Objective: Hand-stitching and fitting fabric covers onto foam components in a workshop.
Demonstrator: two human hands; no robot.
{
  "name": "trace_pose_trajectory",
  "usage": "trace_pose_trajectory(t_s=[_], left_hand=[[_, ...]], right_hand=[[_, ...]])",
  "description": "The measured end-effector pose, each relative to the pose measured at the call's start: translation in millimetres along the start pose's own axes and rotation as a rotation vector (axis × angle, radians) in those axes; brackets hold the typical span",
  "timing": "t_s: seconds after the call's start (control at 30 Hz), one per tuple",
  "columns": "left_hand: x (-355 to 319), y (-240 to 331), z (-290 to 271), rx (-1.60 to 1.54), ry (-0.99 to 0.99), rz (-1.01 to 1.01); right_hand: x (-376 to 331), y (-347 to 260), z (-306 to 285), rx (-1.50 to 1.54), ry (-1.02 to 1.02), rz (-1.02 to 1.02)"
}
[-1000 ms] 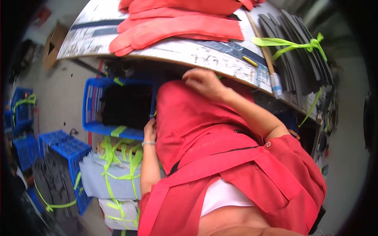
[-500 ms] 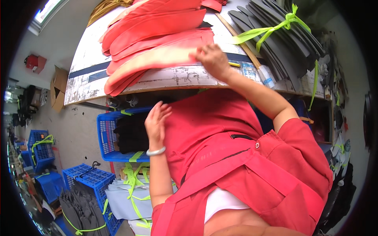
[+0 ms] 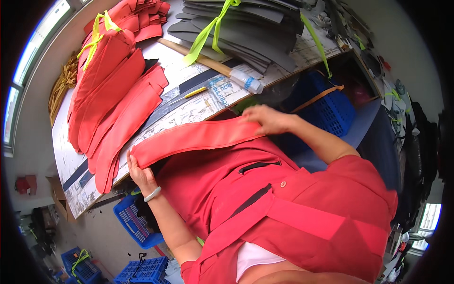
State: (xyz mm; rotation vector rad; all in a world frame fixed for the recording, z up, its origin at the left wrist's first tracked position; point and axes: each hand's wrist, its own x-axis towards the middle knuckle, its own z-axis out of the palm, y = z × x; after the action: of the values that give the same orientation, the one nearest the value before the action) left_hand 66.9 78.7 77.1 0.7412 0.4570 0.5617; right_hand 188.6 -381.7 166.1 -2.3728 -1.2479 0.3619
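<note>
A long, curved red strip (image 3: pixel 201 138), smooth like leather or coated cloth, is stretched between my two hands at the table's front edge. My left hand (image 3: pixel 141 174) pinches its rounded left end, thumb on top. At the other end, my right hand (image 3: pixel 268 119) has its fingers curled over the strip. Further left on the table lies a fanned pile of similar red strips (image 3: pixel 111 102), part of it tied with a yellow-green band (image 3: pixel 96 40).
On the worktable (image 3: pixel 64 156) lie a bundle of dark grey pieces (image 3: pixel 246 31), a wooden stick (image 3: pixel 198 57) with a wrapped end and a yellow pen (image 3: pixel 195 92). Blue crates (image 3: pixel 135 222) stand below at left; another blue basket (image 3: pixel 326 111) is under the table at right.
A red strip has come off the pile toward me, and my left hand now grips its other end. My view has turned, so the table appears tilted.
</note>
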Motion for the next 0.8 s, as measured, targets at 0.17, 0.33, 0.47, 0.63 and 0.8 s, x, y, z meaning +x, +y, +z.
trace_pose_trajectory(t_s=[0.17, 0.33, 0.47, 0.63, 0.8], left_hand=[[-3.5, 4.8, -1.0, -0.089, -0.04, -0.065], [-19.7, 6.7, 1.7, -0.176, -0.101, -0.235], [-21.3, 2.5, -3.5, -0.092, -0.057, -0.241], [-7.9, -7.6, -28.1, -0.539, -0.769, -0.256], [-25.7, -0.2, -7.5, -0.281, -0.075, -0.168]], right_hand=[[-20.3, 58.3, -86.0, -0.883, 0.697, 0.408], [-22.2, 41.0, -105.1, -0.421, 0.644, 0.596], [-16.0, -113.5, -82.1, 0.737, 0.378, 0.338], [-3.8, -122.5, -18.0, 0.905, -0.179, 0.118], [-12.9, -18.9, 1.0, 0.974, -0.273, 0.669]])
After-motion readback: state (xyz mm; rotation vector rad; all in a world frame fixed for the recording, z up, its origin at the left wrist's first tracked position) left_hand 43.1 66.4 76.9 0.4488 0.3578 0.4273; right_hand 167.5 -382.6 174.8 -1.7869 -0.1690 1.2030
